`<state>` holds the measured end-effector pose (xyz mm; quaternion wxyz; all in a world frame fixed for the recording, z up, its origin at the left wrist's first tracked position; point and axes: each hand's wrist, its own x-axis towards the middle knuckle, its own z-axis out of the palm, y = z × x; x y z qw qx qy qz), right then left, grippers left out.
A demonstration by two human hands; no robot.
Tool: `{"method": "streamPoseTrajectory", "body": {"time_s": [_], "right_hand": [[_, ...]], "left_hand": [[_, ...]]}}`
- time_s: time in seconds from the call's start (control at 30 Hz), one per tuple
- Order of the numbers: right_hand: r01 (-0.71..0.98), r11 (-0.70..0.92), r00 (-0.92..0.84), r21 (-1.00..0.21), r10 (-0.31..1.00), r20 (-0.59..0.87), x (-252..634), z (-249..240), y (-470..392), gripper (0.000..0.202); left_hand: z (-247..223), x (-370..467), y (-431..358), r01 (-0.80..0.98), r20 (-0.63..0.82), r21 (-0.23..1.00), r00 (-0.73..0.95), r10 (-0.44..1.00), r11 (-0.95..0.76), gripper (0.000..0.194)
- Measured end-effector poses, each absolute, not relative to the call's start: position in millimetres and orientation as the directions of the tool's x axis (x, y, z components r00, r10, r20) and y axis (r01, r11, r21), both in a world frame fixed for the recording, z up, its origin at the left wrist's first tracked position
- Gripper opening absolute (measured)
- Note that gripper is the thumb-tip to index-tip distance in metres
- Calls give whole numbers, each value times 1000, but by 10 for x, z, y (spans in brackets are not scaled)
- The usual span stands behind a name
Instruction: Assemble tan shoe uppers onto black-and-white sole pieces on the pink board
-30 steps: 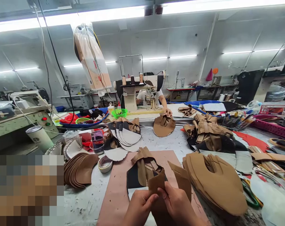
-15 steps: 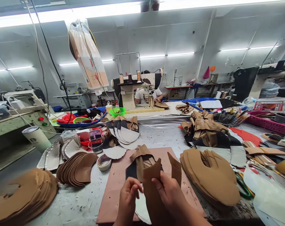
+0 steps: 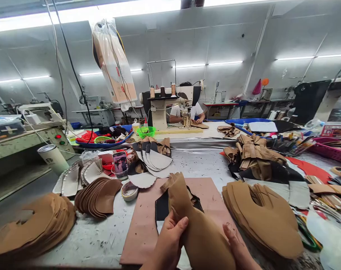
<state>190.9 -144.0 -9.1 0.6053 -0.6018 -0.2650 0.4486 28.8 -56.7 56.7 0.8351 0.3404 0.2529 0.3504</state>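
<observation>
A curved tan leather piece point(image 3: 200, 228) is raised in front of me, its smooth side facing up. My left hand point(image 3: 173, 236) is closed on its left edge, with the thumb on top. Beside the piece's lower right edge is my right hand point(image 3: 235, 242), its visible fingers stretched upward and not wrapped round it; part of that hand is hidden. Underneath, a black, white and tan sewn piece point(image 3: 161, 206) lies partly covered on a pink board point(image 3: 141, 225).
Stacks of tan pieces stand at right point(image 3: 267, 221) and left point(image 3: 43, 225), near fanned brown pieces point(image 3: 95, 197). A tape roll point(image 3: 129, 191) touches the board's left side. Green-handled scissors point(image 3: 307, 234) lie at right. Across the table, a person sits behind a sewing machine point(image 3: 162, 112).
The leather piece has been turned from its darker side to its smooth tan side. My left hand has taken its edge, while my right hand has shifted right and opened. The view has swung slightly left.
</observation>
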Motion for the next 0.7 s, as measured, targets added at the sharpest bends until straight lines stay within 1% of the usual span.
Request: {"method": "streamPoseTrajectory", "body": {"time_s": [0.07, 0.1, 0.13, 0.17, 0.2, 0.23, 0.27, 0.3, 0.33, 0.37, 0.4, 0.47, 0.5, 0.53, 0.57, 0.7], "right_hand": [[-319, -189, 409, -929, 856, -315, 1818, -56, -1425, 52], [-327, -213, 382, -921, 862, -335, 1790, 0, -1389, 53], [-311, -202, 367, -929, 876, -314, 1779, 75, -1336, 53], [-260, -152, 378, -953, 893, -246, 1783, 163, -1270, 53], [-164, -66, 415, -984, 900, -130, 1802, 256, -1195, 52], [-22, 35, 455, -999, 890, 21, 1830, 345, -1116, 50], [142, 121, 468, -982, 866, 175, 1863, 421, -1037, 47], [296, 173, 448, -939, 843, 297, 1897, 477, -961, 44], [411, 182, 400, -893, 844, 356, 1930, 506, -893, 40], [480, 150, 336, -864, 879, 339, 1958, 505, -836, 35], [514, 86, 271, -853, 928, 257, 1982, 473, -790, 30], [523, -72, 154, -849, 988, 12, 2015, 335, -741, 22], [513, -140, 112, -847, 989, -95, 2026, 245, -736, 18], [497, -190, 87, -847, 982, -170, 2035, 154, -741, 16], [478, -223, 74, -849, 974, -215, 2042, 71, -755, 15], [430, -287, 87, -856, 957, -278, 2058, -92, -827, 14]], "left_hand": [[540, 287, -557, -397, -211, 749, 616, 759, 531, 41], [535, 282, -534, -389, -219, 759, 602, 768, 522, 42], [541, 273, -496, -379, -222, 776, 585, 780, 505, 43], [558, 259, -443, -368, -214, 798, 566, 796, 477, 45], [583, 239, -374, -356, -194, 826, 547, 814, 436, 46], [611, 213, -294, -339, -161, 861, 527, 835, 380, 48], [634, 180, -205, -309, -118, 901, 503, 856, 306, 49], [646, 140, -115, -246, -79, 944, 478, 875, 219, 50], [642, 94, -30, -149, -51, 980, 459, 887, 134, 50], [618, 44, 44, -28, -51, 997, 450, 892, 71, 48], [576, -11, 101, 89, -76, 995, 453, 888, 39, 45], [450, -120, 157, 255, -164, 966, 470, 868, 44, 38], [377, -169, 160, 290, -203, 955, 482, 852, 63, 34], [306, -212, 151, 304, -223, 950, 495, 839, 73, 32], [240, -246, 138, 313, -223, 948, 510, 830, 62, 32], [80, -303, 126, 312, -128, 947, 571, 811, -71, 34]]}}
